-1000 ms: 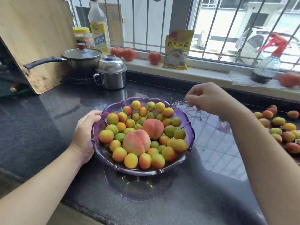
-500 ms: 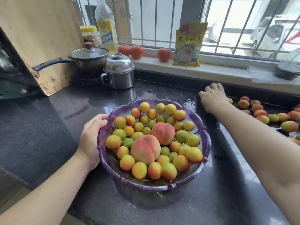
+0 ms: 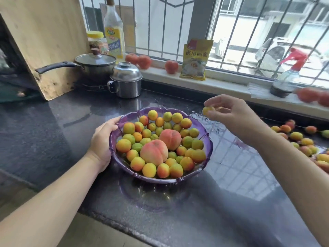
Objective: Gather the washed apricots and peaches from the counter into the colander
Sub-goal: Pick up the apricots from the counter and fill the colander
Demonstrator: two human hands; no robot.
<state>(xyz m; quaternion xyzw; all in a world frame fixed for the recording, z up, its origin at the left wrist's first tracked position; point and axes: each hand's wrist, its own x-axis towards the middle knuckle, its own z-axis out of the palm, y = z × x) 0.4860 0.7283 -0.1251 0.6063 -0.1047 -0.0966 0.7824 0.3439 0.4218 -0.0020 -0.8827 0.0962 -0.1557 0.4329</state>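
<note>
A purple colander (image 3: 208, 148) stands on the dark wet counter, heaped with several small apricots and two large peaches (image 3: 154, 153). My left hand (image 3: 103, 139) grips its left rim. My right hand (image 3: 231, 113) hovers just right of and above the colander's far rim, pinching a yellow apricot (image 3: 207, 110) between thumb and fingertips. Several loose apricots (image 3: 296, 136) lie on the counter at the far right, partly hidden behind my right forearm.
A steel lidded pot (image 3: 126, 81) and a saucepan (image 3: 95, 65) stand behind the colander, with a wooden board (image 3: 44, 41) leaning at the left. Tomatoes (image 3: 171, 66), a yellow packet (image 3: 195, 59), an oil bottle (image 3: 114, 32) and a spray bottle (image 3: 286, 77) sit on the windowsill.
My right hand reached to the counter's fruit pile at the right, then came back toward the colander holding an apricot. My left hand stayed on the rim.
</note>
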